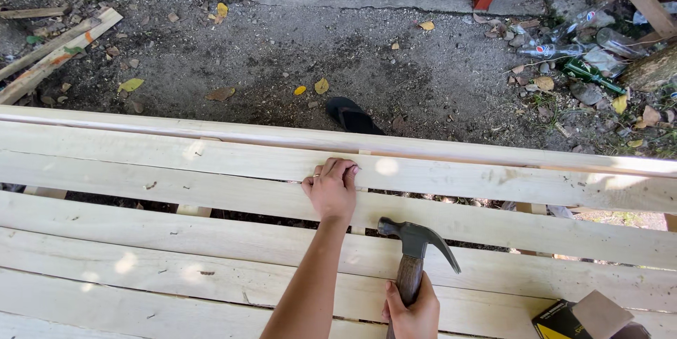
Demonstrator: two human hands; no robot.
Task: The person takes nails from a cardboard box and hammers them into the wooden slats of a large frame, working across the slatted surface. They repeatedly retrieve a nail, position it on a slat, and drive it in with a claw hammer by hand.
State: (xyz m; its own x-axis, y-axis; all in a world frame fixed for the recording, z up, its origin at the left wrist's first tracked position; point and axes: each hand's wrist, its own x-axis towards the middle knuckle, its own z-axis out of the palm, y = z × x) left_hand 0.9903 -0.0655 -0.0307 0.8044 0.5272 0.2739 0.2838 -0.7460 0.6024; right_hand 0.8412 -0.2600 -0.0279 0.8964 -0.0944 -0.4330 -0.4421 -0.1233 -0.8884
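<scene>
My left hand (331, 187) rests curled on a pale wooden slat (176, 163), its fingertips at the slat's upper edge near the gap; whether it pinches a nail I cannot tell. My right hand (412, 311) grips the wooden handle of a claw hammer (412, 240), whose dark steel head is raised just to the right of my left wrist. Several long light slats (141, 240) lie side by side across the view, with nail heads showing here and there.
A small open cardboard box (582, 318) sits on the slats at the bottom right. Behind the slats lies dirt ground with dry leaves, a dark sandal (352, 115), loose timber (49, 53) at left and bottles among rubbish (578, 50) at right.
</scene>
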